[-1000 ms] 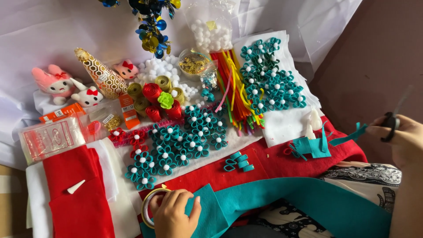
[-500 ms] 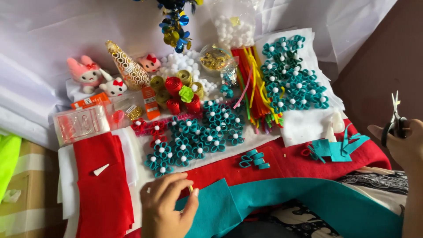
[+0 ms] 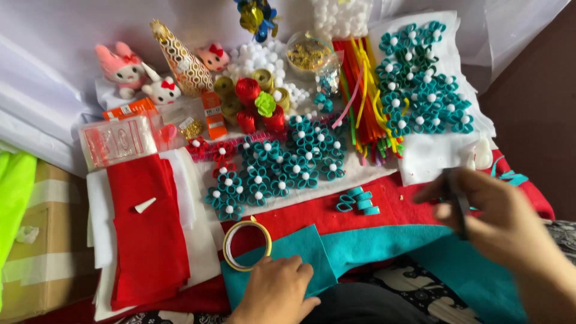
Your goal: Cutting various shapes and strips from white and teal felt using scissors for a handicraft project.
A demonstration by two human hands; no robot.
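Head view: right hand (image 3: 501, 225) closed round dark scissors (image 3: 459, 201), blurred, blades not clear, hovering above teal felt (image 3: 384, 252) near its far edge. Left hand (image 3: 276, 291) flat, fingers down, pressing on the folded near corner of that felt, gripping nothing, just pinning it, with a tape roll (image 3: 246, 245) touching just beyond the fingertips. Felt spread across the lap at bottom centre, over red felt (image 3: 312, 216); soft, light, floppy by the look of it, likely to slide and bunch unless held flat, so best taken by an edge or corner. Just past it, loose teal loops (image 3: 358, 201) lying on the red. Further out, a cluster of teal flowers (image 3: 282, 165) with white bead centres on white cloth, a second batch (image 3: 420, 102) at top right, small and light, easy to scatter with a sleeve. Between them, pipe cleaners (image 3: 366, 96) in red and yellow. Behind, red and gold rolled roses (image 3: 255, 99), white pompoms (image 3: 264, 57), a glitter tub (image 3: 307, 55). Left side: folded red stack (image 3: 150, 240) on white sheets, a clear packet (image 3: 117, 141), pink plush toys (image 3: 123, 69), a patterned cone (image 3: 183, 63), a cardboard box (image 3: 45, 252) at the edge. Crowded ground all round the felt; tape roll and loops nearest in the way.
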